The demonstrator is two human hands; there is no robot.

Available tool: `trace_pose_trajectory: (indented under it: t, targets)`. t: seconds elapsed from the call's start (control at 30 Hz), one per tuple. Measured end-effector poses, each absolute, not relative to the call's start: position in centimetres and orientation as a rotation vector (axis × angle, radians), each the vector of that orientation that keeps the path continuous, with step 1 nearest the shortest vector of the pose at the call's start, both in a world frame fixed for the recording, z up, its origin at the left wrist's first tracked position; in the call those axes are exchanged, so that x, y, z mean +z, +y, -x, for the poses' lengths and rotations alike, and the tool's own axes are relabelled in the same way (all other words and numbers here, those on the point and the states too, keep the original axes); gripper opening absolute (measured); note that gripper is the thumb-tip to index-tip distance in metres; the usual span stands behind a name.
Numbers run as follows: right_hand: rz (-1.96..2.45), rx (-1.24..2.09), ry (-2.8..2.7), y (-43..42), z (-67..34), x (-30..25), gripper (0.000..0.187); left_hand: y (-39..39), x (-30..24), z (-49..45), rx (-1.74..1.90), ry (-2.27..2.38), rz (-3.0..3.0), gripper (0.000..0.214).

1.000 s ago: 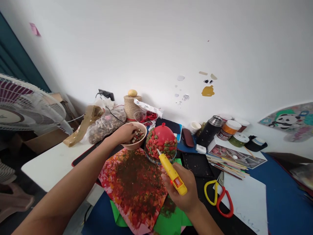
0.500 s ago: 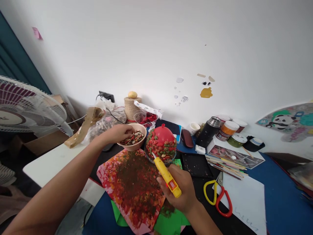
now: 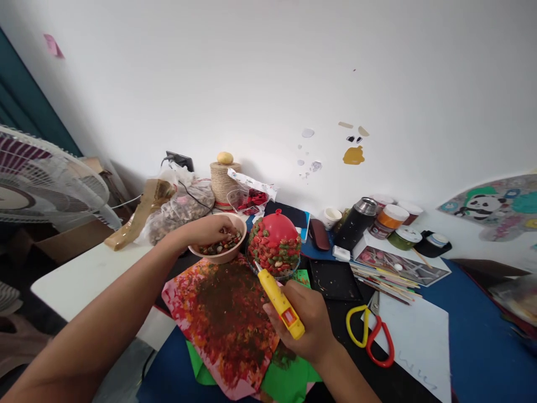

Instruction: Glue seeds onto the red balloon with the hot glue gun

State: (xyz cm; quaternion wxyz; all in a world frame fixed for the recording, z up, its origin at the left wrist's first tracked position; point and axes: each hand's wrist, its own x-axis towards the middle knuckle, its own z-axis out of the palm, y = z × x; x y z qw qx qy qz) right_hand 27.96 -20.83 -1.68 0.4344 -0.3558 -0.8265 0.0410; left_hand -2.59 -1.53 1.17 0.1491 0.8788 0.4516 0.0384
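Observation:
My left hand (image 3: 210, 229) reaches into a beige bowl (image 3: 222, 256) of small painted shells, fingers curled among them. Whether they hold a piece is hidden. My right hand (image 3: 304, 324) grips a yellow glue gun (image 3: 279, 301), its tip pointing up-left at the base of a red balloon (image 3: 277, 228). The balloon sits in a dish, and red and green shells cover its lower half. A paint-stained sheet (image 3: 226, 319) lies on the table under both hands.
Scissors with yellow and red handles (image 3: 371, 338) lie on white paper at the right. Paint jars (image 3: 394, 217), a black flask (image 3: 356, 223), pencils, a twine spool (image 3: 224, 180) and a bag of shells (image 3: 178, 208) line the back. A fan (image 3: 37, 187) stands at the left.
My right hand with the glue gun has drifted slightly left and down. My left hand has stayed in the bowl, fingers shifting among the shells.

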Motion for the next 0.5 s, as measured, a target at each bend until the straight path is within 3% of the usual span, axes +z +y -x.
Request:
trace_pose_trajectory:
  t: [0.23, 0.5]
  targets:
    - [0.862, 0.06, -2.088, -20.9, -27.8, -1.7, 0.033, -1.7, 2.0, 4.0, 0.141, 1.413, -2.404, 0.037]
    - [0.875, 0.069, -2.146, -20.8, -27.7, -2.0, 0.031, -2.0, 1.2, 3.0, 0.213, 1.434, -2.481, 0.035]
